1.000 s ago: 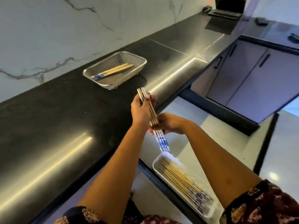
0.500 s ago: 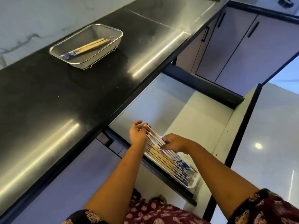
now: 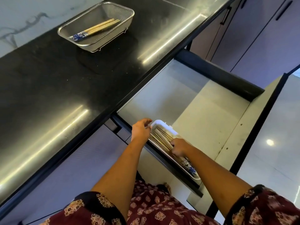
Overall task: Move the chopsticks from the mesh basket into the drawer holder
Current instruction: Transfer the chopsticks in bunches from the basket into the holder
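- Remaining in the mesh basket (image 3: 97, 41) at the far left of the black countertop (image 3: 48, 88), a small bundle of chopsticks (image 3: 95, 29) is seen lying diagonally, blue-patterned ends toward the near left; this part of the task is judged not yet done.
- Nothing else is seen on the countertop near the basket, and the basket is well apart from both hands.
- At the far end of the white drawer holder (image 3: 162, 125), the left hand (image 3: 141, 131) is held loosely open, fingers slightly spread and touching the holder's rim; nothing is gripped by it.
- Inside the holder, which sits in the near left corner of the open drawer (image 3: 194, 111), many chopsticks (image 3: 159, 138) are laid side by side, so most of the transfer is judged complete.
- Further right, the right hand (image 3: 179, 147) is pressed down on the chopsticks in the holder, fingers curled over them; whether any are actually pinched cannot be told.
- One more trip to the basket is judged to be left.
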A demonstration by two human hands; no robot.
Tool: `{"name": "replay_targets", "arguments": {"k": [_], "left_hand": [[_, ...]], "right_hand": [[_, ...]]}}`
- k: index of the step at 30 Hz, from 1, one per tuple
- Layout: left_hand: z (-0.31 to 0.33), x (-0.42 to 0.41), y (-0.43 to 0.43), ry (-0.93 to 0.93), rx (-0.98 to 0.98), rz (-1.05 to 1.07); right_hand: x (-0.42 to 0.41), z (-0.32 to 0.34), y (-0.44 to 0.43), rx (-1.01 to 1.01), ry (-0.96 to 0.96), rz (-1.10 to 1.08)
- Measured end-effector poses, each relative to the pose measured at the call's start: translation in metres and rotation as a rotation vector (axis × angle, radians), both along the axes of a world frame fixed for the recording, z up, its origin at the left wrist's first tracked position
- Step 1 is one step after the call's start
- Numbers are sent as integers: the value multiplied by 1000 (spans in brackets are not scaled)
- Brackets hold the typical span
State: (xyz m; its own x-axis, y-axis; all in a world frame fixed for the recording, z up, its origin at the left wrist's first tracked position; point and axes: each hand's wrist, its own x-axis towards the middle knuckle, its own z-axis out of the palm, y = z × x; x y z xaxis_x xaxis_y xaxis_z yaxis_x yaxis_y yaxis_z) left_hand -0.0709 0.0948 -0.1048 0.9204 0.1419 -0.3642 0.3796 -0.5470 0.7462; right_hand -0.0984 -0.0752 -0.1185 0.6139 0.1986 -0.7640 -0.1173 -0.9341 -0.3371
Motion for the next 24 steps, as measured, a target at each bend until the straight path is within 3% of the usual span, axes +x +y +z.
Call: {"name": "replay_targets", "arguments": {"k": [12,24], "left_hand": [[-6,-7,5,31,22,-96],[-7,-8,9,-7,52,-131]], "right_hand": [[-7,-12,12,43,-186,-98],[-10,-17,12,-118,-449,249]]}}
